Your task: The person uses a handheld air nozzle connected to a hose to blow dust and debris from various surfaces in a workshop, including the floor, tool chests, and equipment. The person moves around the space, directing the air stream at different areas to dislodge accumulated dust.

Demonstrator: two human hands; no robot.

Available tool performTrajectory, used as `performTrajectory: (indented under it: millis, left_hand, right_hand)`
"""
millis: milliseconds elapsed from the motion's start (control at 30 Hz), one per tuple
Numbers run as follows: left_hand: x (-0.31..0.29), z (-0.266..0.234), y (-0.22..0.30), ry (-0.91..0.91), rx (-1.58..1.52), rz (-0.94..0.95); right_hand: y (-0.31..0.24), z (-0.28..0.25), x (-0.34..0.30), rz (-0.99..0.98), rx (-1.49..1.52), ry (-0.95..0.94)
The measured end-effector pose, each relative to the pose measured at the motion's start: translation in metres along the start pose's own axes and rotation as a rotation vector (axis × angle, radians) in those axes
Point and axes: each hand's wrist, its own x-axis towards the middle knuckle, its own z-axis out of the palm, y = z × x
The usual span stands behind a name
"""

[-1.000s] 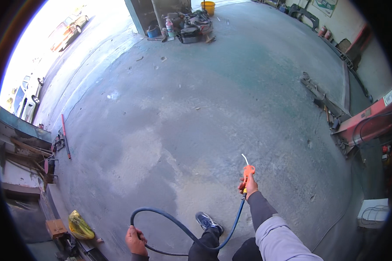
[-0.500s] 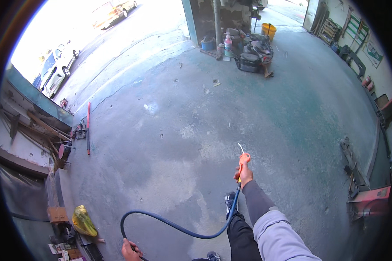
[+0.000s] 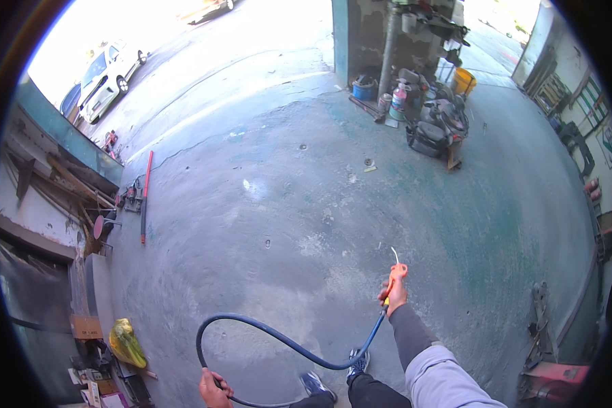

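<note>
My right hand point(image 3: 394, 294) is wrapped round an orange air blow gun point(image 3: 399, 271), held out in front of me with its thin pale nozzle pointing away. A dark blue air hose point(image 3: 279, 332) runs from a yellow fitting under the gun. It sags low near my shoes, then loops up and over toward the left. There my left hand point(image 3: 215, 389) is closed around the hose at the lower edge of the view. The hose passes on below that hand toward my legs. Nothing touches the nozzle tip.
Concrete floor point(image 3: 265, 204) spreads ahead. A red and black pole point(image 3: 145, 197) lies left, near a yellow plastic bag point(image 3: 126, 343). Bottles, a black bag point(image 3: 438, 126) and a yellow bucket point(image 3: 464, 81) stand by a pillar. A red jack-like thing point(image 3: 556, 381) sits right. White car point(image 3: 109, 78) outside.
The view has tilted up and turned left. My feet have stepped, with both shoes now showing more. Both hands keep their hold, and the hose loop has shifted slightly right.
</note>
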Motion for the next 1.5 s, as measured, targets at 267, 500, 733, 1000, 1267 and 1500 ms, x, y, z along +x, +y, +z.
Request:
performTrajectory:
  millis: [267,500,733,1000,1267,1500]
  left_hand:
    - [0.100,-0.033,0.038,0.149,-0.108,-0.045]
    - [0.226,-0.089,0.093,0.283,-0.168,-0.124]
    - [0.298,-0.157,0.160,0.489,-0.298,-0.168]
    - [0.374,-0.119,0.216,0.550,-0.161,-0.270]
    - [0.458,0.017,0.287,0.517,-0.074,-0.322]
    - [0.517,0.124,0.358,0.427,-0.091,-0.291]
  right_hand:
    - [0.138,0.118,-0.025,0.078,-0.074,0.122]
    - [0.204,0.363,-0.064,0.118,-0.603,-0.350]
    - [0.118,0.679,-0.033,-0.490,-0.905,-0.311]
    - [-0.020,0.900,-0.016,-0.725,-1.332,-0.384]
    - [-0.138,1.062,0.056,-0.884,-1.667,-0.311]
    - [-0.275,1.091,0.150,-0.790,-1.622,-0.070]
